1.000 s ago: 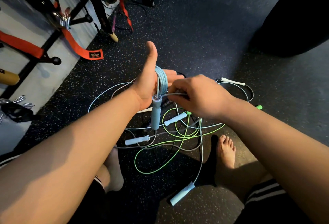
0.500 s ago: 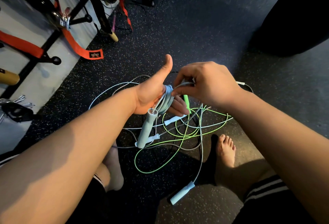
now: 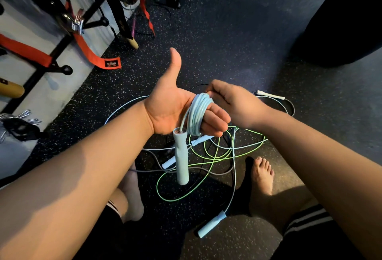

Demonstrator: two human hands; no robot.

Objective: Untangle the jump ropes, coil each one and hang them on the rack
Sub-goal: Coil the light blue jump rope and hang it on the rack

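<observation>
**Coiling of one rope, head view.** The left hand (image 3: 171,111) faces palm to the camera with the thumb raised and the fingers roughly straight, and it serves as a spool. The light-blue jump rope (image 3: 198,115) lies round the four fingers in several close turns. Its first handle (image 3: 181,156) hangs from the lower edge of the palm with its long axis vertical. The right hand (image 3: 233,102), just right of the coil and a little beyond it, has its fingers closed in a pinch on the running cord at the top of the turns. The free length appears to drop from there to the floor (image 3: 227,32) and cross the loops of the green rope (image 3: 206,162). It ends at the second handle (image 3: 211,226), which lies near the person's right foot with its long axis slanting up toward the coil. The next turn probably depends on this line. The unwound remainder lies below the winding hand and toward the person, among other ropes, so it may snag as it is drawn up. The rack (image 3: 67,70) stands at the left wall, nearer the left hand, which carries the coil.
</observation>
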